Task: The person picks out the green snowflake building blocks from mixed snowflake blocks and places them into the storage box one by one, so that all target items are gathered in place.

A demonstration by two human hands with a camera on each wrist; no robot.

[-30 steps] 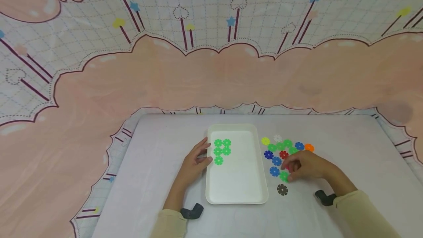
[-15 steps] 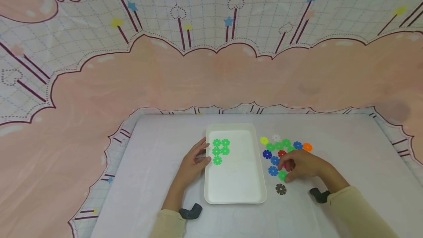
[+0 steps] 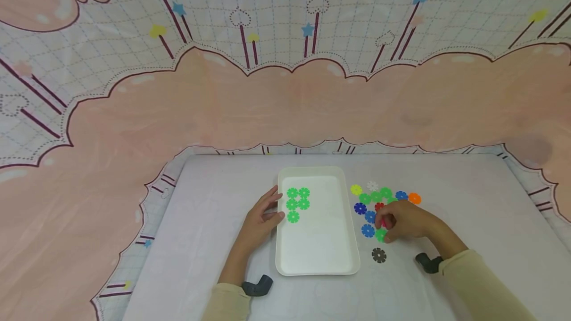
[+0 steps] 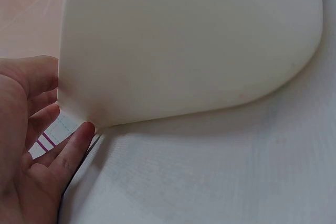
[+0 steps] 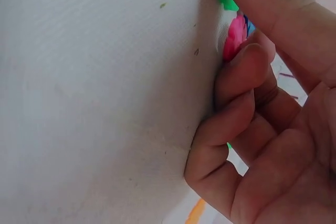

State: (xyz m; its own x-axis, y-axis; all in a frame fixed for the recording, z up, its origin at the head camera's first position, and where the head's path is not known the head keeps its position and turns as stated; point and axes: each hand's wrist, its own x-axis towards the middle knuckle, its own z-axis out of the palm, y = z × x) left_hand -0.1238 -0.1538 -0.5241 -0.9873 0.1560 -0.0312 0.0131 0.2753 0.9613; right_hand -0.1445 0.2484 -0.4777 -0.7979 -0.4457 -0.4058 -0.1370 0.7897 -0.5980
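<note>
A white tray (image 3: pixel 318 256) stands upright side up on the table, with several green snowflake discs (image 3: pixel 292 204) grouped in its upper left. My left hand (image 3: pixel 260 220) rests against the tray's left rim, thumb and fingertips touching the edge. My right hand (image 3: pixel 408 221) is over the loose discs right of the tray, its fingers bent. Its thumb touches a green snowflake disc (image 3: pixel 380 235), and a pink disc (image 5: pixel 234 38) shows beside the fingers. The index fingertip's contact is hidden in the right wrist view, so a pinch cannot be confirmed.
Loose discs lie around the right hand: yellow (image 3: pixel 356 189), white (image 3: pixel 372 186), orange (image 3: pixel 415 198), dark blue (image 3: pixel 360 208), blue (image 3: pixel 368 231) and red (image 3: pixel 379 206). A dark brown disc (image 3: pixel 378 255) lies nearer the front. A patterned cloth hangs behind the table (image 3: pixel 214 187).
The right hand has shifted slightly left, and its thumb and index finger have drawn a little closer together at the green disc. The left hand stays at the tray rim.
</note>
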